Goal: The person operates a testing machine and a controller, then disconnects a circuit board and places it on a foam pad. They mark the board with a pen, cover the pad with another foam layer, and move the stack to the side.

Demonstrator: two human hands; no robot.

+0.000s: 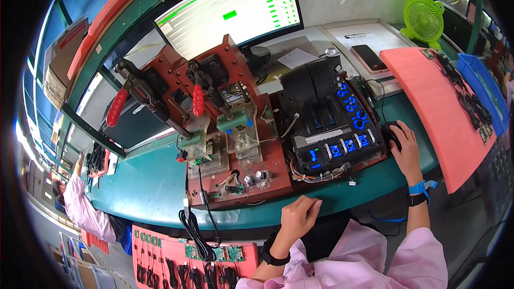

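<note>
A single view, from a fisheye camera worn on the person's head, looks steeply down and forward over the green bench [144, 187]. It sits close: the person's pink sleeves enter from the lower edge, the left hand [297, 217] lies at the bench's near edge, and the right hand [404, 147] is further in toward its right side. The brown test fixture [225, 128] fills the middle, the monitor [230, 10] stands at the far edge, and the pink foam mat [444, 112] overhangs the right end. Straight edges bow toward the dark round rim. No second view shares the scene.
</note>
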